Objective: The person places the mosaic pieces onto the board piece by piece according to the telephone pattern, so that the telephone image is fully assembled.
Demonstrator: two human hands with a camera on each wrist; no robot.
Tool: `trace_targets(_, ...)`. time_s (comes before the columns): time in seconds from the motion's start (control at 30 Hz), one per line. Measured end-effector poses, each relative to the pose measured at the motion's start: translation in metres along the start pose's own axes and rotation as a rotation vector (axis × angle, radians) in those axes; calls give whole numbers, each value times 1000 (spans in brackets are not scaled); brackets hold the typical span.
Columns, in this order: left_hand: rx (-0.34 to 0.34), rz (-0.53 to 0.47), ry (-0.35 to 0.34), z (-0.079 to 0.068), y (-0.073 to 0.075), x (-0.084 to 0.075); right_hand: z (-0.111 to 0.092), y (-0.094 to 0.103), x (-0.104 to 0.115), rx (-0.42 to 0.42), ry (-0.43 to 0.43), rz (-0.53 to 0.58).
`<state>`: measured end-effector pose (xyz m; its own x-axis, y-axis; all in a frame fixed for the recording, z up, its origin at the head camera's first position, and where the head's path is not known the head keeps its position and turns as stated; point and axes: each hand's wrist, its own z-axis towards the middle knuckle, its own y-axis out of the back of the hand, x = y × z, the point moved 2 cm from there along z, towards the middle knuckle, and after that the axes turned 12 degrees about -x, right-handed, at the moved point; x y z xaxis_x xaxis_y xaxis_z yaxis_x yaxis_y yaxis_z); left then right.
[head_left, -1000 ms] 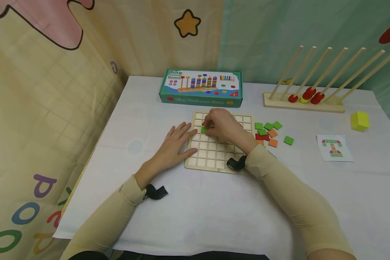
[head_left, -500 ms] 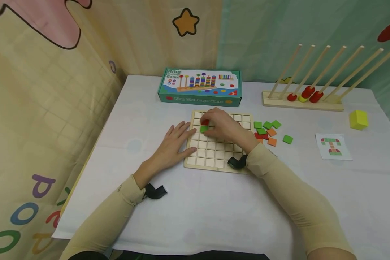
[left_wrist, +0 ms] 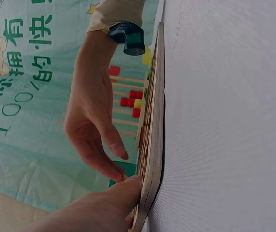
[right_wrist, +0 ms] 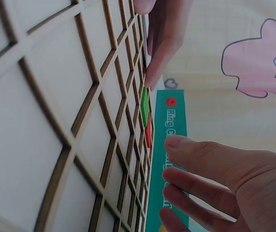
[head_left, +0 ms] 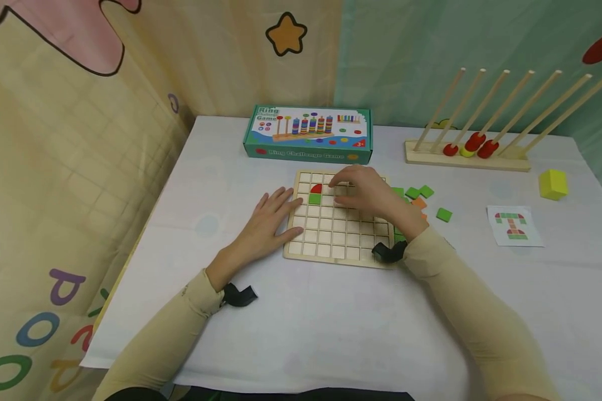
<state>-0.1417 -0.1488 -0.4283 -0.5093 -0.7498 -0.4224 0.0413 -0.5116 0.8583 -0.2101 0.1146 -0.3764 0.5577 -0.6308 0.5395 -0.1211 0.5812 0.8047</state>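
A wooden grid board (head_left: pixel 331 236) lies flat on the white table. In its upper left cells sit a red quarter-circle tile (head_left: pixel 317 189) and, just below it, a green square tile (head_left: pixel 315 199). My left hand (head_left: pixel 268 223) rests at the board's left edge, fingers spread, thumb and fingertips on the rim. Over the upper right of the board hovers my right hand (head_left: pixel 368 192), its fingers loosely bent and nothing between them. In the right wrist view the right hand's thumb and fingers (right_wrist: pixel 200 179) stand apart beside the grid.
Loose green tiles (head_left: pixel 443 214) and orange tiles (head_left: pixel 419 203) lie right of the board, partly behind the right hand. A pattern card (head_left: pixel 515 225) and a yellow block (head_left: pixel 553 185) are farther right. Behind stand a game box (head_left: pixel 308 133) and a peg rack (head_left: pixel 466 161) with rings.
My right hand has let go of the red tile and moved right, uncovering the red and green tiles in the grid. The left hand has stayed in place.
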Motion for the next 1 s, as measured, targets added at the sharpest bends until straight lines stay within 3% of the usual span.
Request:
trace_targets(0.33,-7,-5,-9,1,-3,1,-39,43,-38,-45,-139,-31)
trace_targets(0.63,-6,-1,-11,1,0,1,-69,78,-79,-89,-318,-44)
trace_targets(1.0,-6,-6,-3,1,-1,1,-69,70,-90,-70,-352,-7)
